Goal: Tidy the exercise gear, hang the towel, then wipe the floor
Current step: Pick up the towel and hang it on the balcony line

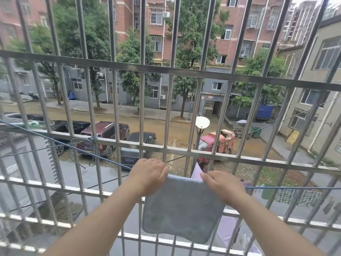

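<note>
The square, plush grey-blue microfibre towel [182, 209] appears draped over the thin blue cord clothesline [287, 187], its top edge running left to right just inside the shiny steel window bars [186, 72], the soft nap hanging limp below. The left hand [147, 174] has its grip curled over the left top corner, and the right hand [223, 185] has its grip clamped on the right one. The towel lies between them, equally near each, so any smoothing would likely run outward along the line.
</note>
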The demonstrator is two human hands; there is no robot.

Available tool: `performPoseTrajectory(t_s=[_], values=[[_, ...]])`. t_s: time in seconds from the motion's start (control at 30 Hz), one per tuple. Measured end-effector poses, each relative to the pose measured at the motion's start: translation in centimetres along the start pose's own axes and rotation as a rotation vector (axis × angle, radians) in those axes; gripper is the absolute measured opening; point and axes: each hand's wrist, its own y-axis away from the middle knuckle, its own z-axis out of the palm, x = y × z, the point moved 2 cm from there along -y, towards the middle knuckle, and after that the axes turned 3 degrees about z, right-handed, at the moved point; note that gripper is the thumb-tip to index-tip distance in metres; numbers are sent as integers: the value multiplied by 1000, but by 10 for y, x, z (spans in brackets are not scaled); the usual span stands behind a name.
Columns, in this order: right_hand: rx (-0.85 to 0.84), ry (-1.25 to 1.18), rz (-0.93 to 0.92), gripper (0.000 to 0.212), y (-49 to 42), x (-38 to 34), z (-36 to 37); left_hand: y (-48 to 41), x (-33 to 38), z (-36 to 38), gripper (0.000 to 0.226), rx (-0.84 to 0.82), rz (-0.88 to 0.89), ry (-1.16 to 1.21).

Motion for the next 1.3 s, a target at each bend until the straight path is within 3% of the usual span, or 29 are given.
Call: performPoseTrajectory(t_s=[0.13, 0.2, 0.33, 0.43, 0.67, 0.93, 1.07, 1.3], values=[[-105, -290, 29, 32, -10, 10, -1, 1, -3, -8, 43, -58, -37, 171], [-129, -459, 58, 43, -14, 18, -3, 2, -9, -11, 44, -106, -35, 302], [-152, -574, 116, 35, -9, 22, -9, 0, -17, -12, 22, -139, 18, 401], [-122, -542, 149, 16, -10, 20, -9, -2, -19, -11, 17, -107, 3, 475], [-79, -245, 180, 21, -14, 7, -9, -3, -16, -12, 14, -46, -112, 497], [237, 305, -23, 51, 3, -29, -8, 5, -2, -20, 35, 181, 163, 173], [536, 221, -164, 37, 31, -53, 12, 34, 9, -23, 40, 319, 204, 86], [585, 87, -229, 60, 92, -90, 68, 99, 18, -13, 43, 405, 229, 172]])
